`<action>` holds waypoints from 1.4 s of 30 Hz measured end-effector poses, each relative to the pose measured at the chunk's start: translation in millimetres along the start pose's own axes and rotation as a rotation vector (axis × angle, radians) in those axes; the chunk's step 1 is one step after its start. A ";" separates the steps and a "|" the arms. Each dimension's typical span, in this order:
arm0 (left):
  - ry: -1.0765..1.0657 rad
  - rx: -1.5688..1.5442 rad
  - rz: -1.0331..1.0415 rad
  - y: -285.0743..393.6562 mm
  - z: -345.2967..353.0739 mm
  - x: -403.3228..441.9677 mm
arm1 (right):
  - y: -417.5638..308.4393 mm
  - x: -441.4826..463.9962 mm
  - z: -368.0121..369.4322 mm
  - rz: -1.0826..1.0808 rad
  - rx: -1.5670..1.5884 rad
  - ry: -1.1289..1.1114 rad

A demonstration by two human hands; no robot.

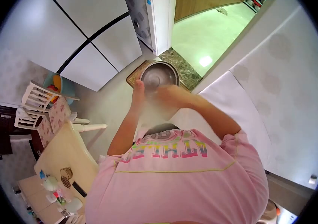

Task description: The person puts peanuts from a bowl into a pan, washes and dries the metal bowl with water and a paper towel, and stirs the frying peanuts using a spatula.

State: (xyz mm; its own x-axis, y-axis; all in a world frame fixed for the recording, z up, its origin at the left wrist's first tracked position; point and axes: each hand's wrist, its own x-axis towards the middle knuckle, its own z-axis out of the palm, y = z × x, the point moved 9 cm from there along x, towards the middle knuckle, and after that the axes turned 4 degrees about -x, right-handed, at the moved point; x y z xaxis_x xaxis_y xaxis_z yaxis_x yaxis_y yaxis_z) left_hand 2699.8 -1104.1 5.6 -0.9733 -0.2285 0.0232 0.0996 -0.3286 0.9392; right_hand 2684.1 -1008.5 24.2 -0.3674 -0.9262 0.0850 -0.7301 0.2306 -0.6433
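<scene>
A round, shiny metal bowl (159, 73) is out in front of my body, its open top facing up. My left hand (138, 89) is at the bowl's left side, with the thumb along the rim and the other fingers hidden beneath or behind it. Over the near rim, my right hand (172, 95) is smeared by motion. Its fingers cannot be made out, nor whether they hold anything. Partly covered by the bowl, a brown patterned mat (132, 78) lies on the floor below.
A doorway with a dark marble threshold (189, 71) is ahead. White cabinet doors (103, 52) stand ahead on the left. To my left are a cream table (65, 149) with small items on it and white chairs (35, 98). A white surface (237, 104) is on the right.
</scene>
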 end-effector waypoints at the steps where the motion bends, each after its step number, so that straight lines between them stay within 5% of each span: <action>1: 0.003 -0.046 -0.010 -0.7 -1.5 12.9 | 4.5 10.4 -10.0 0.038 -0.162 -0.152; 2: -0.002 -0.092 -0.018 -2.4 -3.7 29.1 | 9.1 18.7 -20.5 0.050 -0.328 -0.311; 5: -0.075 -0.101 -0.024 -2.6 -13.2 103.2 | 23.1 73.2 -114.1 -0.130 -0.602 0.510; 8: -0.172 0.013 0.057 12.6 -27.7 180.6 | 62.4 129.8 -118.2 -0.139 -0.913 0.379; 11: -0.219 0.128 0.252 47.2 -27.5 240.9 | 116.5 164.6 -122.4 0.143 -1.000 0.261; 16: -0.226 0.380 0.529 42.7 -8.8 317.3 | 186.6 185.9 -148.5 0.722 0.463 0.562; 19: -0.337 0.363 0.480 31.3 12.8 359.3 | 226.8 204.8 -154.4 0.449 1.711 0.915; 20: -0.376 0.224 0.412 10.6 17.1 378.6 | 243.3 207.1 -167.0 0.317 1.836 1.008; 23: -0.317 -0.184 0.103 10.1 47.8 411.8 | 288.2 173.6 -227.6 0.441 1.377 1.239; 25: -0.327 -0.245 -0.012 -20.6 60.3 445.7 | 307.8 144.8 -275.6 0.757 0.209 1.121; 27: -0.327 -0.280 -0.051 -19.4 92.2 467.9 | 324.0 153.8 -300.9 0.604 -0.413 1.081; 31: -0.364 0.093 0.231 -24.3 159.9 540.4 | 378.5 162.4 -334.1 0.570 -0.188 0.931; 33: -0.389 -0.059 0.058 -50.4 193.2 575.3 | 402.3 162.8 -359.0 0.510 -0.087 0.784; 37: -0.361 -0.169 -0.288 -94.8 247.9 618.5 | 456.9 114.1 -416.1 0.430 1.327 1.178; 39: -0.393 -0.259 -0.390 -90.8 282.8 621.9 | 487.6 70.2 -450.8 0.467 0.998 1.565; 42: -0.467 -0.275 -0.545 -99.8 324.2 637.8 | 530.3 46.3 -478.1 0.556 0.799 1.781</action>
State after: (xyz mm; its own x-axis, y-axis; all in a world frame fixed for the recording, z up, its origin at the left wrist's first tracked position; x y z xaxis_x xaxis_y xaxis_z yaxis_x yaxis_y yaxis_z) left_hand 2002.1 -919.9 37.8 -0.8801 0.4213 -0.2189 -0.4305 -0.5140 0.7419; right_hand 2004.5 -786.5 50.8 -0.8262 0.5631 -0.0174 -0.1771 -0.2889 -0.9408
